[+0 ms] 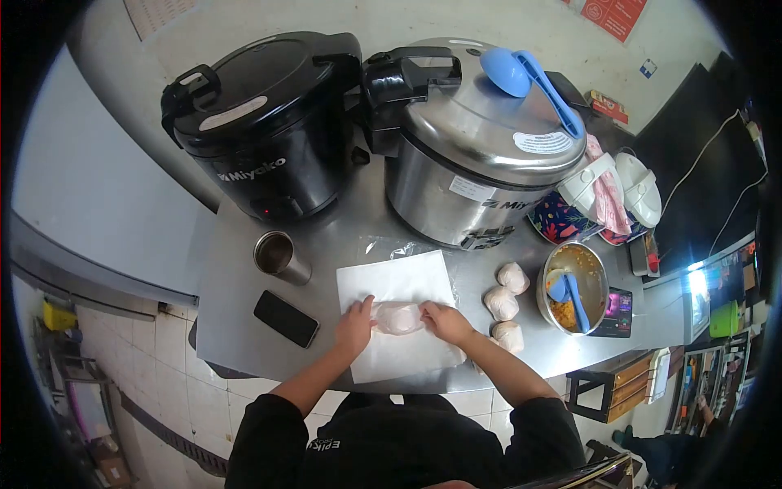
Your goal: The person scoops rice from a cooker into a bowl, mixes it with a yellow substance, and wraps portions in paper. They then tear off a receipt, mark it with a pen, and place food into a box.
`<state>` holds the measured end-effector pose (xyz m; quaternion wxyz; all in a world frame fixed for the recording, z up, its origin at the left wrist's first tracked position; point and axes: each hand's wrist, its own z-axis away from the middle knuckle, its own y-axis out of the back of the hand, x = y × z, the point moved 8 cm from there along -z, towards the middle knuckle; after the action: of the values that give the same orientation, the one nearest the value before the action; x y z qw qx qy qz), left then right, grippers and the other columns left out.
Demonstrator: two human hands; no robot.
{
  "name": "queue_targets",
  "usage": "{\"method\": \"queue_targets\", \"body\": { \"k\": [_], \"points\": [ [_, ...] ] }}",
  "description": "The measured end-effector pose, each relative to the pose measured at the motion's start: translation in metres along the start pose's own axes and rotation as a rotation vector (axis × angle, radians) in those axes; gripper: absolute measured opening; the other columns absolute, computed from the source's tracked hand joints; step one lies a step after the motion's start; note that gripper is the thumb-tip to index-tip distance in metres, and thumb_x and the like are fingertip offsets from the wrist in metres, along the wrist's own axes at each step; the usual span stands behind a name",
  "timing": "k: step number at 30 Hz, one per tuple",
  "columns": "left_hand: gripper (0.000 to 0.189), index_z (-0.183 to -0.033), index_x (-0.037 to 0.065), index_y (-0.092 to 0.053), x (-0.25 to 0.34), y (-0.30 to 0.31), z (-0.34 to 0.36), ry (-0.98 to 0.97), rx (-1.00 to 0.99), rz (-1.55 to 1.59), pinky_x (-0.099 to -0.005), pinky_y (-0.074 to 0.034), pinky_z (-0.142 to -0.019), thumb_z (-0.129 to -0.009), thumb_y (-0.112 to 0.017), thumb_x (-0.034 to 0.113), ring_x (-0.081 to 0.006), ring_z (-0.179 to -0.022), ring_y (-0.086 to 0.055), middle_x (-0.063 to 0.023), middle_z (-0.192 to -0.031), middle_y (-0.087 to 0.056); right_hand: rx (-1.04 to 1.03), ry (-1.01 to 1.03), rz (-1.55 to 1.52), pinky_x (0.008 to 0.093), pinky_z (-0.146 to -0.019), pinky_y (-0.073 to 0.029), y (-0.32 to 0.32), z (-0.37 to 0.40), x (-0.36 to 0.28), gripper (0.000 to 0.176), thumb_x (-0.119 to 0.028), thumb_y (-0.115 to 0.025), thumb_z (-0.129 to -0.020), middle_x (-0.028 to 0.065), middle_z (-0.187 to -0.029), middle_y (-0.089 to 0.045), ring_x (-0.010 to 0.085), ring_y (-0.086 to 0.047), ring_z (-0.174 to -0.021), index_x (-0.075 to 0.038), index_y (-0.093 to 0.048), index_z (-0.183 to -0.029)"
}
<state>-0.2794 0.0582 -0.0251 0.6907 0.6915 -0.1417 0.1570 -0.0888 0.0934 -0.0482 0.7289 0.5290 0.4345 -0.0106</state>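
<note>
White paper sheets lie on the steel table, with a plastic-wrapped, pale bundle on top. At the bundle's left end, my left hand pinches the wrapping. My right hand has its fingers closed on the bundle's right end. Several round wrapped bundles sit in a column to the right of the paper. Behind the sheets lies clear plastic film.
Two large rice cookers, one black and one silver, stand at the back. A steel cup and a phone are left; a metal bowl with a blue spoon and a tablet are right. Another person is at far lower right.
</note>
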Motion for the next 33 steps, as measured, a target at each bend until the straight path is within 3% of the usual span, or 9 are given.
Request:
{"method": "queue_targets", "body": {
  "k": [3, 6, 9, 16, 22, 27, 28, 31, 33],
  "points": [
    [0.026, -0.091, 0.008, -0.061, 0.032, 0.031, -0.014, -0.358, 0.193, -0.239, -0.039, -0.048, -0.072, -0.07, -0.071, 0.02, -0.0255, -0.093, -0.057, -0.009, -0.089, -0.061, 0.164, 0.037, 0.106, 0.039, -0.075, -0.049, 0.028, -0.011, -0.02, 0.039, -0.016, -0.069, -0.07, 0.0112, -0.094, -0.059, 0.0283, -0.061, -0.084, -0.008, -0.053, -0.105],
    [0.03, -0.093, 0.008, -0.061, 0.018, -0.004, -0.031, -0.254, -0.202, -0.265, -0.0396, -0.048, -0.072, -0.067, -0.072, 0.02, -0.0259, -0.089, -0.059, -0.0103, -0.094, -0.06, 0.307, 0.203, 0.357, 0.042, -0.074, -0.047, 0.043, -0.024, -0.032, 0.04, -0.019, -0.073, -0.065, 0.0118, -0.091, -0.059, 0.0298, -0.061, -0.08, -0.006, -0.056, -0.099],
    [0.025, -0.092, 0.007, -0.06, 0.012, -0.015, -0.029, -0.139, -0.265, -0.193, -0.0394, -0.049, -0.07, -0.07, -0.068, 0.016, -0.0254, -0.082, -0.06, -0.0105, -0.092, -0.058, -0.063, 0.01, 0.044, 0.0413, -0.072, -0.047, 0.008, -0.035, 0.002, 0.028, -0.017, -0.072, -0.066, 0.0111, -0.086, -0.059, 0.0298, -0.06, -0.076, -0.006, -0.059, -0.088],
    [0.014, -0.089, 0.005, -0.054, 0.026, -0.02, 0.023, -0.343, -0.011, -0.031, -0.0406, -0.051, -0.069, -0.075, -0.054, 0.006, -0.0297, -0.08, -0.059, -0.012, -0.096, -0.055, 0.278, 0.017, 0.206, 0.0381, -0.06, -0.05, 0.003, 0.005, -0.029, 0.012, -0.012, -0.065, -0.069, 0.0095, -0.076, -0.053, 0.0272, -0.059, -0.07, -0.006, -0.057, -0.075],
    [0.015, -0.092, 0.002, -0.054, 0.025, -0.013, 0.034, -0.359, 0.117, 0.124, -0.0415, -0.05, -0.074, -0.078, -0.058, 0.008, -0.034, -0.086, -0.058, -0.0172, -0.107, -0.054, 0.493, -0.032, 0.216, 0.0373, -0.07, -0.052, -0.004, 0.028, -0.051, 0.023, -0.01, -0.063, -0.071, 0.0136, -0.095, -0.059, 0.0282, -0.061, -0.08, -0.002, -0.059, -0.093],
    [0.009, -0.091, 0.001, -0.054, 0.056, -0.028, 0.038, -0.344, 0.193, 0.5, -0.0388, -0.049, -0.075, -0.082, -0.054, 0.0, -0.0331, -0.088, -0.058, -0.019, -0.107, -0.054, 0.53, -0.623, -0.561, 0.0416, -0.079, -0.046, 0.002, 0.019, -0.01, 0.06, -0.044, -0.039, -0.092, 0.0301, -0.085, -0.061, 0.0396, -0.06, -0.09, 0.012, -0.055, -0.108],
    [0.009, -0.09, 0.003, -0.054, 0.067, -0.021, 0.041, -0.34, 0.235, 0.677, -0.038, -0.049, -0.076, -0.082, -0.054, -0.002, -0.0332, -0.091, -0.058, -0.0199, -0.106, -0.054, 0.477, -0.781, -0.675, 0.0352, -0.07, -0.048, -0.022, 0.019, 0.018, 0.06, -0.05, -0.037, -0.093, 0.0171, -0.08, -0.064, 0.024, -0.062, -0.076, 0.004, -0.062, -0.099],
    [0.017, -0.099, -0.001, -0.049, 0.112, 0.009, 0.039, -0.423, 0.296, 0.715, -0.034, -0.048, -0.08, -0.084, -0.05, -0.006, -0.0321, -0.099, -0.057, -0.0215, -0.117, -0.052, 0.522, -0.805, -1.32, 0.0307, -0.065, -0.047, -0.016, 0.023, 0.015, 0.06, -0.055, -0.037, -0.092, 0.0093, -0.081, -0.062, 0.0185, -0.059, -0.071, 0.0, -0.063, -0.091],
    [0.039, -0.128, 0.001, -0.031, 0.132, 0.025, 0.035, -0.257, 0.187, 0.988, -0.0346, -0.04, -0.095, -0.092, -0.044, 0.006, -0.0302, -0.122, -0.042, -0.0232, -0.137, -0.034, 0.747, -0.639, -1.092, 0.0316, -0.065, -0.047, 0.034, 0.027, 0.001, 0.05, -0.046, -0.041, -0.093, 0.0091, -0.08, -0.062, 0.0193, -0.059, -0.072, -0.001, -0.061, -0.095]
  ]
}}
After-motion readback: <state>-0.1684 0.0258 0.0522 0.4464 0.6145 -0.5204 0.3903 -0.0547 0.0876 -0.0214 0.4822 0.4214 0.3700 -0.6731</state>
